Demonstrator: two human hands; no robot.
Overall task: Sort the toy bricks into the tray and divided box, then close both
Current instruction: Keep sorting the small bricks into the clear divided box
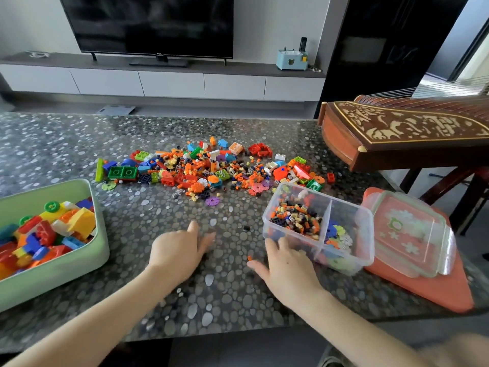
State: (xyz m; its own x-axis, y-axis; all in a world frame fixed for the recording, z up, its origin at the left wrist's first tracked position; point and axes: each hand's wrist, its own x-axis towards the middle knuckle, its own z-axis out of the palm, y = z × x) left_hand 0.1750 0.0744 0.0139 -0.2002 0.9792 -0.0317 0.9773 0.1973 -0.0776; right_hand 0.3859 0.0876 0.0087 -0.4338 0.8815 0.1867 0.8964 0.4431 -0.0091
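A heap of mixed toy bricks lies across the middle of the pebble-patterned table. The green tray at the left holds large bricks. At the right, the clear divided box holds tiny bricks in one compartment and flower-shaped pieces in another. Its clear lid lies on an orange lid beside it. My left hand rests on the table, fingers spread, holding nothing. My right hand lies flat, its fingertips touching the box's near wall. A small orange brick and a black one lie between the hands.
A carved wooden zither on a stand overhangs the table's far right corner. Beyond the table stand a TV and a low cabinet. The table's near edge runs just below my forearms.
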